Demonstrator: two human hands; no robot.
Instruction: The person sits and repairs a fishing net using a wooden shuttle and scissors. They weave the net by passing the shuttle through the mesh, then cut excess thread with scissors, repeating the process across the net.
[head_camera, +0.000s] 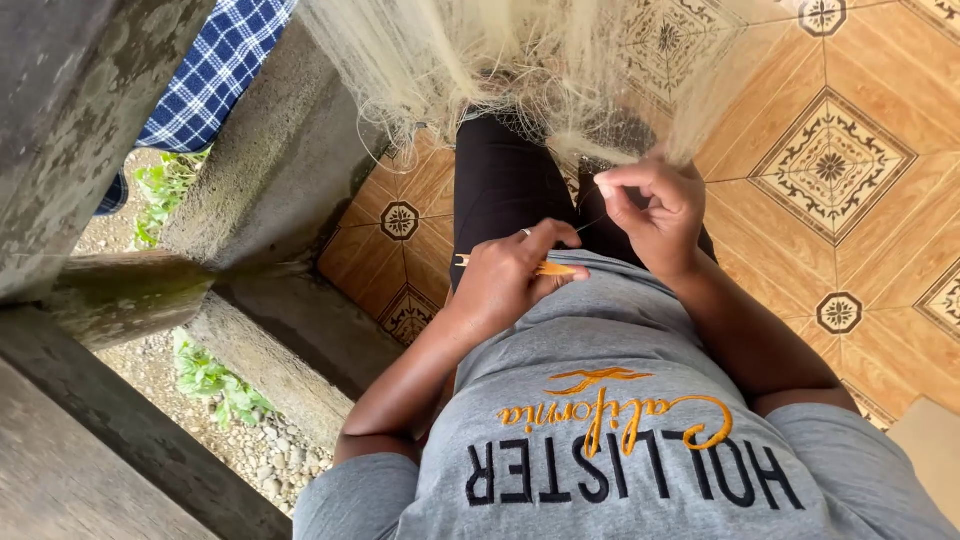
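My left hand (510, 275) is closed around a thin orange netting needle (552, 268), its pale tip sticking out to the left of the fist. My right hand (652, 212) pinches a fine thread or mesh strand between thumb and fingers, just right of the left hand. A pale, fine fishing net (480, 60) hangs down from the top of the view and drapes over my lap. Both hands sit above my black trousers (500, 180) and grey shirt (600, 400) with printed lettering.
Patterned orange floor tiles (830, 165) spread to the right. Weathered concrete posts and a low wall (250, 150) stand at the left, with gravel and green weeds (210, 380) beyond. A blue checked cloth (215, 70) hangs at the upper left.
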